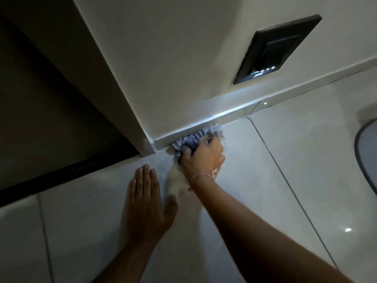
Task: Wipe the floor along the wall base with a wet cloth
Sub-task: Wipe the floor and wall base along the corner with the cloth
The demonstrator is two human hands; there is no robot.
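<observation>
A blue-and-white striped cloth (190, 140) is bunched against the base of the white wall, right where the skirting (228, 117) meets the pale tiled floor (265, 170). My right hand (204, 158) presses down on the cloth and grips it, with a thin bracelet at the wrist. A white part of the cloth trails back under that wrist. My left hand (145, 203) lies flat on the floor, fingers together, palm down, a little left of the cloth and holding nothing.
The wall ends at a corner (148, 148) just left of the cloth, beside a dark doorway (51, 119) with a black threshold. A black wall plate with small lit dots (275, 50) sits above the skirting. A dark-rimmed round object (367, 160) is at the right edge.
</observation>
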